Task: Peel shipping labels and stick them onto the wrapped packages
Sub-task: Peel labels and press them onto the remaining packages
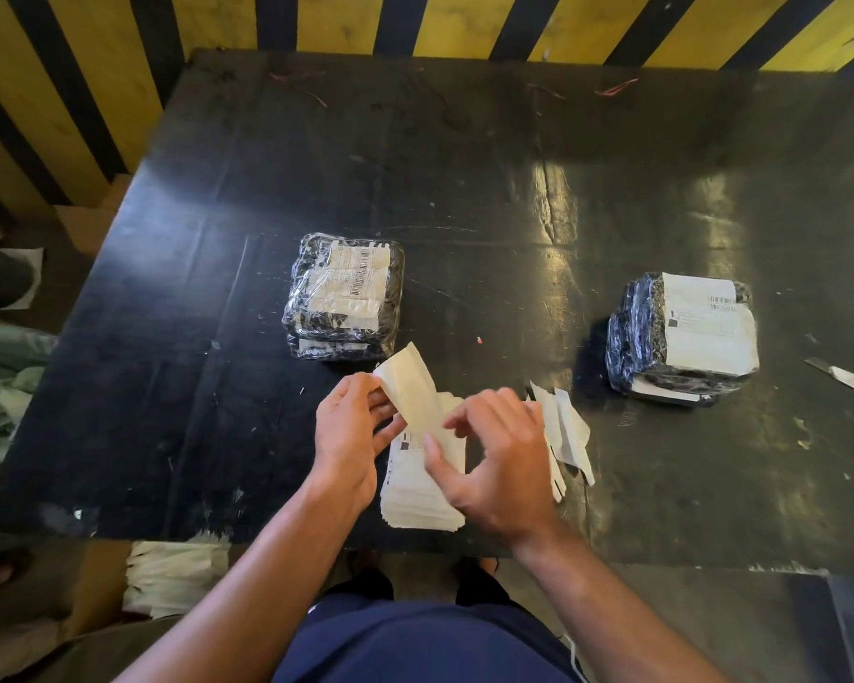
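A stack of white shipping labels (417, 490) lies near the front edge of the black table (193, 337). My left hand (348, 441) pinches a pale sheet (408, 386) that curls up off the top of the stack. My right hand (496, 460) hovers over the stack with thumb and fingers curled at the sheet's lower part. A plastic-wrapped dark package (343, 295) with small barcode stickers sits just beyond the hands. A second wrapped package (681, 335), to the right, carries a large white shipping label (706, 327).
Loose strips of backing paper (565, 431) lie right of the stack. A knife blade (841, 376) rests at the far right. A pile of discarded paper (173, 576) sits on the floor by the table's front left. A yellow-and-black striped wall (119, 66) stands behind.
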The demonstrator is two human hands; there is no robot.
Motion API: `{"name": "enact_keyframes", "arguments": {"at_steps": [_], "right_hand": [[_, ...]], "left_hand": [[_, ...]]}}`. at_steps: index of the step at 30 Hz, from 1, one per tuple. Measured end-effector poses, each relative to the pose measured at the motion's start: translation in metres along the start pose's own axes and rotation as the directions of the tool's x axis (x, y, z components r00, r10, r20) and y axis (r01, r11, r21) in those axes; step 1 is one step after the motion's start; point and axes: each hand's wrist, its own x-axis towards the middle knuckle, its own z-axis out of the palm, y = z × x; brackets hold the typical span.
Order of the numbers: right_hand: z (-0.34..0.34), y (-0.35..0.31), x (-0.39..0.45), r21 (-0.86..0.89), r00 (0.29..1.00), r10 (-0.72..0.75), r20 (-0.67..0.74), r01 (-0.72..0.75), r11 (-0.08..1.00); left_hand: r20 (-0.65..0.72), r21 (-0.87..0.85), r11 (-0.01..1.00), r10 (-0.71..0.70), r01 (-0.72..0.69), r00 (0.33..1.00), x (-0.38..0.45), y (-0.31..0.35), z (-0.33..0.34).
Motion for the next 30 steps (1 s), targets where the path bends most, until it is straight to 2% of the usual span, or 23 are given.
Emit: {"name": "enact_keyframes", "arguments": {"at_steps": [4,12,14,16,18,19,21,23,25,27,30], "right_hand": [[0.015,-0.013,0.001,-0.161,0.993,-0.114,0.043,0.120,0.980],[0.026,-0.014,0.008,-0.276,0.991,-0.135,0.013,0.133,0.952],[0.027,-0.014,0.012,-0.243,0.994,-0.105,0.017,0.106,0.964],[0.026,-0.012,0.016,-0.166,1.000,-0.007,0.014,0.009,0.986],[0.023,-0.009,0.023,0.054,0.984,0.178,0.022,-0.179,0.982],[0.019,-0.005,0.028,0.221,0.956,0.288,0.059,-0.294,0.930],[0.010,-0.001,0.040,0.514,0.852,0.476,0.219,-0.516,0.686],[0.001,0.001,0.050,0.663,0.743,0.536,0.402,-0.639,0.389],[-0.003,0.000,0.056,0.723,0.690,0.517,0.507,-0.666,0.181],[-0.004,-0.003,0.060,0.736,0.670,0.482,0.565,-0.673,0.073],[0.000,-0.005,0.064,0.730,0.663,0.443,0.604,-0.683,0.027]], "left_hand": [[-0.016,-0.010,1.000,0.014,-0.014,1.000,-0.001,-0.003,0.000],[-0.018,-0.079,0.997,0.009,-0.011,1.000,-0.001,-0.003,-0.009],[0.015,-0.108,0.994,0.014,-0.012,1.000,-0.004,0.000,-0.011],[0.038,-0.131,0.991,0.041,-0.035,0.998,-0.007,0.005,-0.013],[0.019,-0.089,0.991,0.102,-0.100,0.995,-0.004,0.011,-0.017],[-0.003,-0.041,0.989,0.144,-0.144,0.990,-0.001,0.013,-0.021],[-0.039,0.075,0.976,0.210,-0.206,0.977,0.009,0.018,-0.031],[-0.020,0.159,0.969,0.196,-0.191,0.980,0.017,0.021,-0.043],[0.044,0.187,0.973,0.127,-0.133,0.991,0.022,0.023,-0.051],[0.116,0.201,0.975,0.071,-0.093,0.991,0.023,0.024,-0.055],[0.200,0.164,0.984,0.037,-0.071,0.979,0.023,0.025,-0.055]]}}
